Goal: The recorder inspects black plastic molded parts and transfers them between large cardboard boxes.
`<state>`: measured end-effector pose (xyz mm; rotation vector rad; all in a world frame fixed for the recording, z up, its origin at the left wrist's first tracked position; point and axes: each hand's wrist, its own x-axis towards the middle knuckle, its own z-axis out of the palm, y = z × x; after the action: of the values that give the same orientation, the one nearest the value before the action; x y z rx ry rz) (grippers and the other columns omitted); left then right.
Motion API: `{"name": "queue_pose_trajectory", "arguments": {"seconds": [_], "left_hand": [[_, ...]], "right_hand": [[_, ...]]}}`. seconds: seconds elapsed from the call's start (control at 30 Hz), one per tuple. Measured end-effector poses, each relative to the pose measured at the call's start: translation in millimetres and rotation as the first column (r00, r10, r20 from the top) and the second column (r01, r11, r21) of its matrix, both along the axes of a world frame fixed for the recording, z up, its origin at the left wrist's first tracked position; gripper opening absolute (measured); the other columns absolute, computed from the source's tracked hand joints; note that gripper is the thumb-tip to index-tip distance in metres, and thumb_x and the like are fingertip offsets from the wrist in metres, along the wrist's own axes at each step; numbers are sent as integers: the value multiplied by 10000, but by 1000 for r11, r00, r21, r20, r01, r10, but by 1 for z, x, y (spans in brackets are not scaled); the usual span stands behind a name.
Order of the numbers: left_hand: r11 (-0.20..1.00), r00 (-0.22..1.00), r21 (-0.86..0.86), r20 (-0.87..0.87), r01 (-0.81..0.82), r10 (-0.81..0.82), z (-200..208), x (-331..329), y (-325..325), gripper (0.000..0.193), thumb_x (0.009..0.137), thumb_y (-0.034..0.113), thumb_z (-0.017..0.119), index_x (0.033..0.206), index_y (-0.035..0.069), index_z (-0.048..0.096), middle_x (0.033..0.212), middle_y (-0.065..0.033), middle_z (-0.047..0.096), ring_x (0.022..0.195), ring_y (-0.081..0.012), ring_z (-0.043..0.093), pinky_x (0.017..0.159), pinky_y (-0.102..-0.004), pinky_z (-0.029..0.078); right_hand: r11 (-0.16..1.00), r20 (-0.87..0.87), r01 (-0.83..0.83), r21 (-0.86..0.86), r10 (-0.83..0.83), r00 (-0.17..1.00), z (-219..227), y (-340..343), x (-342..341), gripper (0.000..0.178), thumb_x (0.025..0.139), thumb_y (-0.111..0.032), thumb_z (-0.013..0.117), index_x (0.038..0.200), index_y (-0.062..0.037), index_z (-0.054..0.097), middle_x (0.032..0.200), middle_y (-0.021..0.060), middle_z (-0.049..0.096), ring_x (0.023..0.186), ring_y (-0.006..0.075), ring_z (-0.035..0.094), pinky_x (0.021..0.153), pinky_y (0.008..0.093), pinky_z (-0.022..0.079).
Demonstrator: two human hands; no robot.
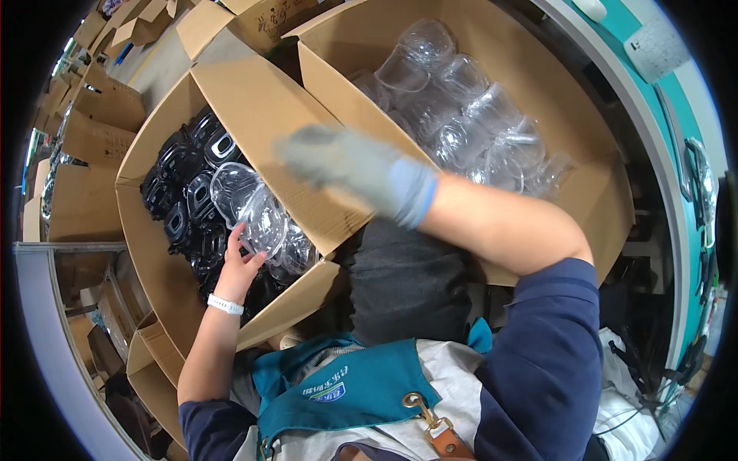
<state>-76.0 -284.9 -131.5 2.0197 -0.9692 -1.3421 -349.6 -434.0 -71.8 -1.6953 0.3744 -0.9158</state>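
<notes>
My left hand [243, 263], bare with a white wristband, reaches into the left cardboard box [165, 296]. Its fingers and thumb are closed on the near edge of a clear plastic shell [264, 220]. Other clear shells lie beside and below that one, on top of many black plastic parts [178, 165]. My right hand [330, 164] wears a grey glove with a blue cuff and hangs over the flap between the two boxes. Motion smears its fingers, and nothing can be made out in them.
A second cardboard box [357, 96], at the right, holds a heap of clear domed shells [461, 107]. A raised flap [257, 127] stands between the boxes. At the far right runs a teal bench [669, 115] with a grey edge. More cartons [96, 180] stand at the left.
</notes>
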Motion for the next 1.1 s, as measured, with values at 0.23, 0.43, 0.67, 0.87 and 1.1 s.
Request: {"name": "queue_pose_trajectory", "arguments": {"seconds": [0.23, 0.43, 0.67, 0.87, 1.1], "left_hand": [[889, 853, -229, 448, 397, -266, 37, -8, 51, 435, 813, 257, 618, 1169, 23, 532, 1192, -136, 533, 1129, -269, 516, 915, -378, 423], [785, 563, -95, 749, 613, -349, 35, -36, 50, 440, 788, 411, 613, 956, 5, 597, 976, -172, 617, 884, -379, 593, 773, -422, 484], [820, 549, -21, 753, 571, -363, 34, -29, 53, 593, 818, 594, 515, 883, 12, 605, 902, -162, 623, 821, -358, 601, 720, -423, 483], [830, 569, 8, 725, 558, -389, 35, -33, 48, 606, 830, 609, 504, 873, 11, 600, 873, -160, 625, 786, -351, 608, 699, -417, 490], [844, 601, 14, 696, 537, -394, 35, -31, 48, 601, 815, 601, 531, 870, 6, 596, 878, -165, 627, 802, -354, 616, 705, -411, 499]], "right_hand": [[485, -296, 611, 626, -577, 762, -83, -145, -113, 709, 855, -505, 599, 1341, -12, 447, 1340, 166, 471, 1224, 276, 444, 999, 406, 392], [484, -620, 744, 460, -425, 660, -206, -207, -86, 861, 814, -589, 596, 1418, -17, 374, 1499, 184, 310, 1390, 316, 282, 1101, 435, 282], [804, -938, 574, 153, -65, 341, -258, -233, -49, 1028, 770, -791, 419, 1350, 57, 440, 1434, 236, 392, 1370, 311, 333, 1105, 387, 271], [648, -795, 702, 294, -242, 556, -298, -243, -55, 1185, 682, -875, 422, 1338, 113, 415, 1408, 283, 398, 1359, 375, 333, 1099, 401, 287], [733, -864, 650, 202, -180, 471, -261, -235, -58, 1177, 671, -878, 443, 1319, 106, 450, 1375, 289, 434, 1304, 365, 418, 1074, 378, 315]]}}
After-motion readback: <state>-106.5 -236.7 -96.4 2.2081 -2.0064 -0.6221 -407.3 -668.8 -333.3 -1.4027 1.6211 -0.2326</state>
